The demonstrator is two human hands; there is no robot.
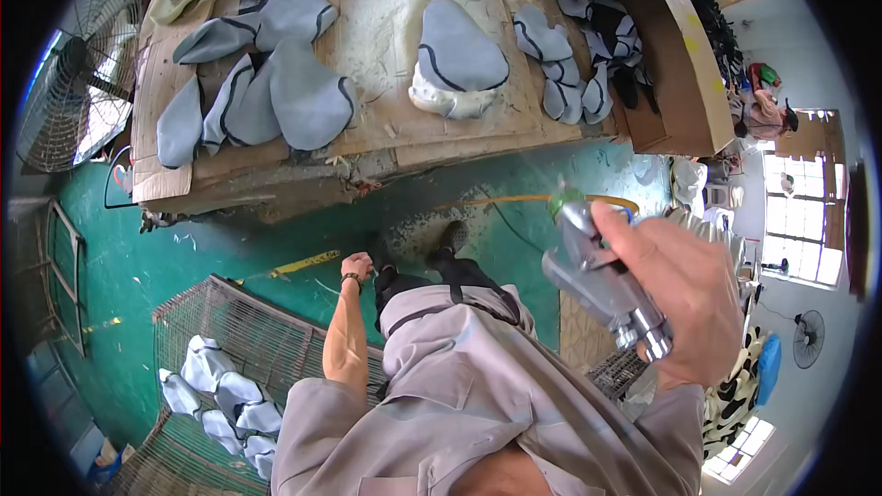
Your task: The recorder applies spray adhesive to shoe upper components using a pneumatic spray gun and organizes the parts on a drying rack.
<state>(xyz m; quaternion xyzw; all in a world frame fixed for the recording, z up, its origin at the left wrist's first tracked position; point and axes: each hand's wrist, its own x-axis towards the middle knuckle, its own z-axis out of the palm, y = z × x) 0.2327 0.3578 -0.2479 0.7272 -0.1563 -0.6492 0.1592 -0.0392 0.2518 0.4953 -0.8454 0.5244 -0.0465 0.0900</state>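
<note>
My right hand (689, 289) is raised at the right, wrapped around a metal spray gun (588, 262). The gun's nozzle end points up toward the table. Down by my left leg hangs my left hand (356, 265), its fingers curled closed; what is inside them, if anything, is hidden. Ahead on the worktable, a rounded grey fabric piece (461, 44) with a black curved stripe lies over a cream-white foam-like form (450, 96). Similar grey pieces (308, 96) lie in a group at the table's left, and smaller ones (544, 35) at its right.
Cardboard (395, 152) covers the worktable. An open cardboard box (675, 55) at the right holds grey and black pieces. A wire rack (276, 331) at lower left carries more grey pieces (220, 377). A large fan (78, 78) stands left; a yellow hose (514, 199) runs near the table.
</note>
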